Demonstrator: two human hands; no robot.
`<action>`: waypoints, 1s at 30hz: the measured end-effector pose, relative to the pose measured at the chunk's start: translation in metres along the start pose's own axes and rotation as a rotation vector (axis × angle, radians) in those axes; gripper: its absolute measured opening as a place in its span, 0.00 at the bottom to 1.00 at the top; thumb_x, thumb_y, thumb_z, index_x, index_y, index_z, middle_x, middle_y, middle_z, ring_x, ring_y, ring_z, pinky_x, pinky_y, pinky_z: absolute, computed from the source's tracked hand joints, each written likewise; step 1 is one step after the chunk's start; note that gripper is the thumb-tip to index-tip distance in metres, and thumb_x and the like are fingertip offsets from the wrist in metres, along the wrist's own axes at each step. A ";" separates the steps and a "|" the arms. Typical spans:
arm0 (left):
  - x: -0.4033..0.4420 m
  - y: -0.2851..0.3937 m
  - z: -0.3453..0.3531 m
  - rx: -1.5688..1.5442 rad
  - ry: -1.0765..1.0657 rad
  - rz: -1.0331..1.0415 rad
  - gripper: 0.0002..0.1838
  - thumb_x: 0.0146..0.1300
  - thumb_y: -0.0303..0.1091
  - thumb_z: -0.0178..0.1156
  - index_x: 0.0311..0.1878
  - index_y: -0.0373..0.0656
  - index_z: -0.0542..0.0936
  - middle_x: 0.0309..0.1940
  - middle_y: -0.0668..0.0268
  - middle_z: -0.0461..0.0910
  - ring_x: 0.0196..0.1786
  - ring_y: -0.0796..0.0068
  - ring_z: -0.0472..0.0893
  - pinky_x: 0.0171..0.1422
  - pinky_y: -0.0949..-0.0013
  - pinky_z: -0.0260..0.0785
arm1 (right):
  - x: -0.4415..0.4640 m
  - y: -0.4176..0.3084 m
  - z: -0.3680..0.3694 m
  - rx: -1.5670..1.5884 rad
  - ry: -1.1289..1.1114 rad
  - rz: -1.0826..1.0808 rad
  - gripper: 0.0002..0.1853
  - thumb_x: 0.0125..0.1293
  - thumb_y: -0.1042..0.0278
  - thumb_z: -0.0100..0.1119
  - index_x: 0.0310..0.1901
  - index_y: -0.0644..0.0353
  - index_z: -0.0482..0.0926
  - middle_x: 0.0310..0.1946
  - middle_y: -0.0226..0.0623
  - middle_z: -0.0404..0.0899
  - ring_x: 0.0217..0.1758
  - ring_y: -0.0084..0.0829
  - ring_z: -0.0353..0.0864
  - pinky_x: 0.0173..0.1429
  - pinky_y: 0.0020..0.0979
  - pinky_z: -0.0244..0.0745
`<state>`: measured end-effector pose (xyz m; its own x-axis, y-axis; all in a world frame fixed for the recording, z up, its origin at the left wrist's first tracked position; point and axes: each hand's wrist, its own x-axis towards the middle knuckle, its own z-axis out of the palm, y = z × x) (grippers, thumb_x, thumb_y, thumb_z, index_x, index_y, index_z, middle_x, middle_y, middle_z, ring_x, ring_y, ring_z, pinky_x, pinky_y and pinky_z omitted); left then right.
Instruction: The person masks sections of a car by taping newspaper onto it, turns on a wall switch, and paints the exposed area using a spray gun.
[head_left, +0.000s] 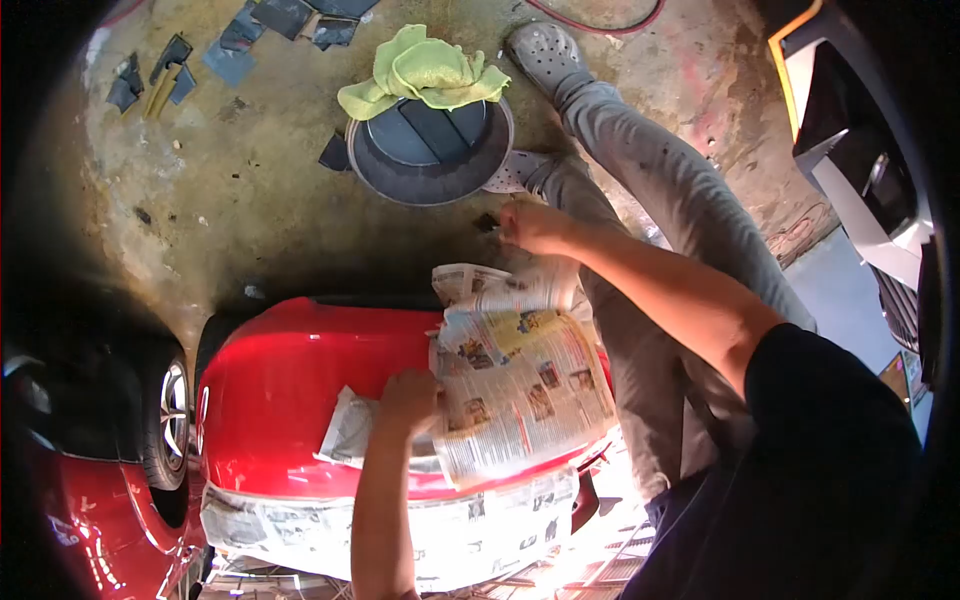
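A glossy red car body panel (290, 385) lies in front of me, partly covered by a printed newspaper sheet (520, 385). My left hand (408, 400) is closed at the left edge of this sheet, its fingertips partly hidden. Beside that hand, a smaller folded newspaper piece (348, 425) rests on the red surface. Above the sheet's raised, blurred upper end is my right hand (532, 227), fingers curled; what they hold, if anything, does not show. More newspaper (300, 525) covers the panel's lower side.
A dark round tub (375, 180) with a yellow-green cloth (430, 75) stands on the stained concrete floor (230, 200). Dark sheet pieces (230, 62) lie scattered at upper left. A red car (95, 510) with a wheel (172, 410) is at left. My legs (650, 150) are at right.
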<state>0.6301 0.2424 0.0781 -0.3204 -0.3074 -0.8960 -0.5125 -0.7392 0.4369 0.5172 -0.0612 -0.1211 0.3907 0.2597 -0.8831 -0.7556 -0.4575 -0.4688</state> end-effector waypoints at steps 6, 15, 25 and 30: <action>0.003 -0.008 -0.011 0.098 -0.305 -0.089 0.10 0.60 0.40 0.62 0.43 0.58 0.88 0.49 0.65 0.85 0.58 0.59 0.79 0.62 0.50 0.71 | -0.179 -0.120 -0.074 0.149 -0.330 -0.015 0.16 0.71 0.54 0.54 0.34 0.59 0.73 0.25 0.37 0.80 0.30 0.34 0.80 0.35 0.40 0.73; -0.004 0.014 -0.014 0.190 -0.182 -0.048 0.11 0.62 0.39 0.62 0.45 0.55 0.88 0.49 0.64 0.84 0.62 0.59 0.76 0.67 0.51 0.67 | -0.315 -0.089 0.108 0.995 -0.730 0.680 0.27 0.69 0.40 0.62 0.54 0.57 0.77 0.44 0.33 0.79 0.43 0.25 0.80 0.43 0.28 0.78; -0.053 -0.002 -0.025 -0.352 0.598 -0.217 0.19 0.66 0.34 0.61 0.59 0.43 0.81 0.62 0.57 0.78 0.66 0.59 0.73 0.76 0.56 0.58 | -0.153 -0.179 0.033 0.519 -0.016 -0.157 0.27 0.69 0.48 0.59 0.54 0.67 0.75 0.47 0.53 0.79 0.51 0.46 0.80 0.57 0.42 0.73; -0.095 0.008 -0.094 -1.181 1.225 -0.482 0.38 0.69 0.45 0.63 0.76 0.40 0.62 0.75 0.51 0.63 0.76 0.59 0.64 0.78 0.59 0.56 | -0.057 -0.304 0.082 0.470 -0.031 -0.333 0.21 0.65 0.55 0.63 0.47 0.67 0.79 0.49 0.57 0.80 0.54 0.52 0.80 0.56 0.46 0.73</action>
<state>0.7314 0.2094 0.1589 0.6805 0.2269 -0.6968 0.5996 -0.7190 0.3514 0.6813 0.1322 0.0732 0.6374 0.3528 -0.6850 -0.7498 0.0787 -0.6570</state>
